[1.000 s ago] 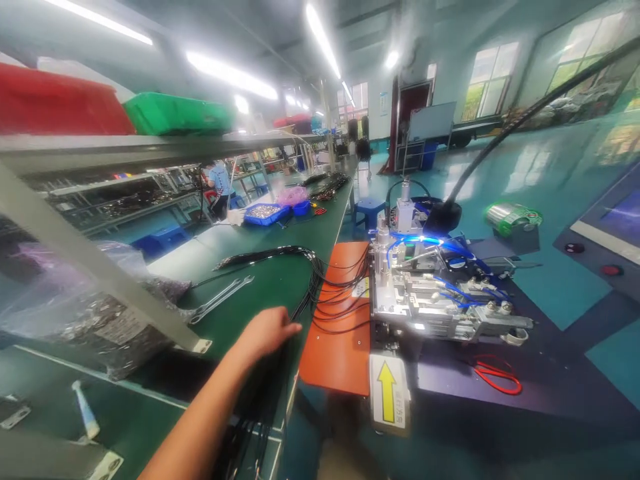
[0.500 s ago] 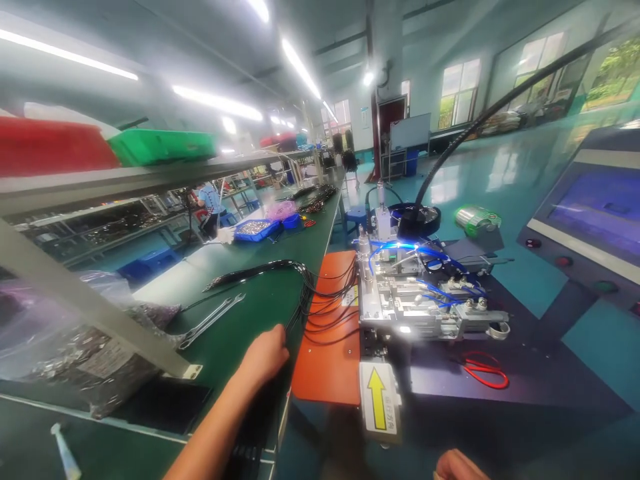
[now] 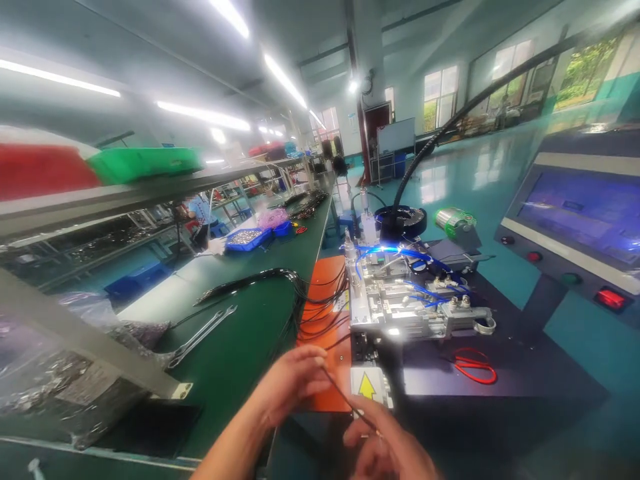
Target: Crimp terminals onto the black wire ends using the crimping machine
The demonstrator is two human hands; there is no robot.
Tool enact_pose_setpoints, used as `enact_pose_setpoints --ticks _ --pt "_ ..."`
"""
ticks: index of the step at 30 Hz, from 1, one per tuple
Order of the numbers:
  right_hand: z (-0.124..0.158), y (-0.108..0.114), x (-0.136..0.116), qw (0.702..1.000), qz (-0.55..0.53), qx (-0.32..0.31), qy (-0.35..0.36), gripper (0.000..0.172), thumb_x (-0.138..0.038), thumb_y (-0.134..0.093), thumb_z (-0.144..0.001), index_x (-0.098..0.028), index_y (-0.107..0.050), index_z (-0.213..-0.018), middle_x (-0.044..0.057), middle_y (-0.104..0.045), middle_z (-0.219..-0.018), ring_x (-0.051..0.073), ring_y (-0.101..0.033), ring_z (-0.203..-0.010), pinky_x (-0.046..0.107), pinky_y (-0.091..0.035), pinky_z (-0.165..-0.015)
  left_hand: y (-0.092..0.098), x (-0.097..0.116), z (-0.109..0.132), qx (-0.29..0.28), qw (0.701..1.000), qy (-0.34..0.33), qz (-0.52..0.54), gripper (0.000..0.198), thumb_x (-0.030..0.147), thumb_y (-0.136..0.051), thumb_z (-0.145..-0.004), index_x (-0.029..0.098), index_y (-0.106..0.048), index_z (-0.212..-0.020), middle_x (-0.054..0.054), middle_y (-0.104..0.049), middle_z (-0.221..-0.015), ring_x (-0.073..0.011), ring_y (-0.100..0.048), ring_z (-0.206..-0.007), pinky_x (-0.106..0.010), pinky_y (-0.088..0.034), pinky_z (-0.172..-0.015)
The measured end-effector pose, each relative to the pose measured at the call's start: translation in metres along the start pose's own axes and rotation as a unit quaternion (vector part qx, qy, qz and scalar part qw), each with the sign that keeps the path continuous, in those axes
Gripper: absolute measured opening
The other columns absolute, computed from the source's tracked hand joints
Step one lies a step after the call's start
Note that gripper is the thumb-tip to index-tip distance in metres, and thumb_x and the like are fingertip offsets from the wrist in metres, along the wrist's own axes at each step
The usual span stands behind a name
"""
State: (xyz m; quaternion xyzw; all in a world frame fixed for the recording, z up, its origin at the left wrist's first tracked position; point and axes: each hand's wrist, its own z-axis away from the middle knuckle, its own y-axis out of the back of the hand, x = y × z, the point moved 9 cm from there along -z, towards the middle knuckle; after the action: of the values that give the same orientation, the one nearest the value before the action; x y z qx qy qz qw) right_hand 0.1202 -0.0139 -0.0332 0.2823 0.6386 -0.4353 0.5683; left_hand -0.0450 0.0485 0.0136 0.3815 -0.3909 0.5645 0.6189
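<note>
A thin black cable (image 3: 338,388) stretches between my two hands, in front of the orange plate (image 3: 325,273). My left hand (image 3: 295,380) pinches it near the plate's front part. Lower and to the right, my right hand (image 3: 383,440) has its fingers closed around the other stretch, close to the cable's end. Beyond them, several black cables (image 3: 255,279) lie bunched on the green bench and run across the plate to the metal machine (image 3: 410,300). A label with a yellow arrow (image 3: 367,385) sits just behind my right hand, partly covered by it.
Two wrenches (image 3: 203,335) lie on the green mat at left, beside a plastic bag of metal parts (image 3: 65,380). Red-handled scissors (image 3: 475,367) rest on the machine's base. A control screen (image 3: 580,207) stands at right. Blue trays (image 3: 247,240) sit farther along the bench.
My left hand has moved right and now grips a single cable over the plate's front. My right hand has come up from the bottom edge and holds it too. The view has shifted slightly right.
</note>
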Motion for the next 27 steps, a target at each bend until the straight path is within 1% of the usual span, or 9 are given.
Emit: enact_pose_setpoints --ticks 2,5,7,10,12,14,16,21,27 --pt "-0.006 0.008 -0.006 0.998 -0.042 0.049 0.005 0.061 -0.047 -0.077 -0.07 -0.026 -0.059 -0.124 0.005 -0.066 -0.098 0.012 -0.064 -0.061 0.023 -0.048 -0.054 -0.022 -0.003 0.006 -0.044 0.998 0.016 -0.031 0.037 0.041 -0.066 -0.083 0.016 -0.056 -0.109 -0.006 -0.067 -0.084 -0.0162 -0.068 -0.07 -0.027 -0.055 -0.068" --pt "-0.013 0.026 -0.016 0.994 -0.067 0.082 0.006 0.048 -0.057 -0.07 -0.078 -0.018 -0.062 -0.105 0.004 -0.067 -0.078 0.012 -0.062 -0.053 0.024 -0.049 -0.049 -0.04 0.015 0.016 -0.062 0.966 -0.042 -0.248 0.04 0.049 -0.053 -0.092 0.019 -0.059 -0.117 0.0 -0.06 -0.065 -0.0162 -0.06 -0.054 -0.025 -0.048 -0.054" --pt "-0.017 0.038 -0.02 0.994 -0.054 0.09 -0.001 0.046 -0.056 -0.069 -0.081 -0.015 -0.062 -0.101 0.001 -0.065 -0.063 0.012 -0.06 -0.05 0.023 -0.048 -0.05 -0.054 0.04 0.023 -0.057 0.903 -0.148 -0.399 0.031 0.045 -0.054 -0.093 0.02 -0.067 -0.106 -0.003 -0.061 -0.073 -0.0176 -0.061 -0.066 -0.026 -0.047 -0.062" --pt "-0.019 0.05 -0.022 0.995 -0.046 0.093 -0.009 0.045 -0.055 -0.067 -0.084 -0.015 -0.063 -0.103 0.0 -0.065 -0.057 0.012 -0.059 -0.049 0.023 -0.048 -0.05 -0.088 0.066 0.035 -0.096 0.8 -0.302 -0.508 0.019 0.033 -0.059 -0.092 0.023 -0.069 -0.106 -0.007 -0.061 -0.101 -0.0208 -0.059 -0.094 -0.029 -0.045 -0.082" --pt "-0.02 0.054 -0.02 0.994 -0.039 0.1 -0.005 0.046 -0.057 -0.066 -0.084 -0.015 -0.064 -0.103 0.0 -0.065 -0.058 0.012 -0.059 -0.049 0.023 -0.048 -0.048 -0.106 0.065 0.034 -0.139 0.754 -0.335 -0.548 0.017 0.028 -0.055 -0.094 0.022 -0.068 -0.103 -0.007 -0.061 -0.099 -0.0201 -0.057 -0.093 -0.03 -0.044 -0.083" --pt "-0.019 0.057 -0.016 0.993 -0.033 0.114 -0.002 0.048 -0.058 -0.067 -0.082 -0.015 -0.064 -0.102 0.0 -0.065 -0.059 0.013 -0.06 -0.048 0.023 -0.048 -0.047 -0.114 0.061 0.028 -0.151 0.73 -0.348 -0.568 0.017 0.026 -0.051 -0.096 0.02 -0.067 -0.094 -0.006 -0.061 -0.091 -0.0192 -0.056 -0.089 -0.031 -0.042 -0.082" --pt "-0.019 0.06 -0.012 0.992 -0.028 0.124 0.0 0.049 -0.06 -0.067 -0.081 -0.015 -0.064 -0.1 -0.001 -0.064 -0.058 0.012 -0.058 -0.046 0.023 -0.046 -0.046 -0.116 0.059 0.023 -0.149 0.729 -0.361 -0.562 0.018 0.025 -0.049 -0.097 0.018 -0.064 -0.088 -0.006 -0.06 -0.09 -0.019 -0.055 -0.088 -0.031 -0.042 -0.083" --pt "-0.022 0.069 -0.006 0.988 -0.013 0.154 -0.009 0.046 -0.058 -0.066 -0.082 -0.015 -0.064 -0.097 -0.002 -0.062 -0.051 0.011 -0.053 -0.042 0.022 -0.043 -0.044 -0.11 0.039 0.013 -0.17 0.764 -0.345 -0.519 0.018 0.021 -0.041 -0.098 0.018 -0.058 -0.096 -0.007 -0.058 -0.095 -0.0166 -0.056 -0.081 -0.025 -0.044 -0.068" --pt "-0.031 0.076 -0.013 0.985 0.044 0.165 -0.022 0.041 -0.054 -0.065 -0.084 -0.014 -0.065 -0.092 -0.002 -0.062 -0.052 0.011 -0.053 -0.044 0.022 -0.043 -0.046 -0.108 0.027 0.004 -0.155 0.768 -0.336 -0.522 0.023 0.024 -0.038 -0.101 0.019 -0.06 -0.1 -0.007 -0.059 -0.091 -0.0185 -0.057 -0.081 -0.027 -0.043 -0.069"
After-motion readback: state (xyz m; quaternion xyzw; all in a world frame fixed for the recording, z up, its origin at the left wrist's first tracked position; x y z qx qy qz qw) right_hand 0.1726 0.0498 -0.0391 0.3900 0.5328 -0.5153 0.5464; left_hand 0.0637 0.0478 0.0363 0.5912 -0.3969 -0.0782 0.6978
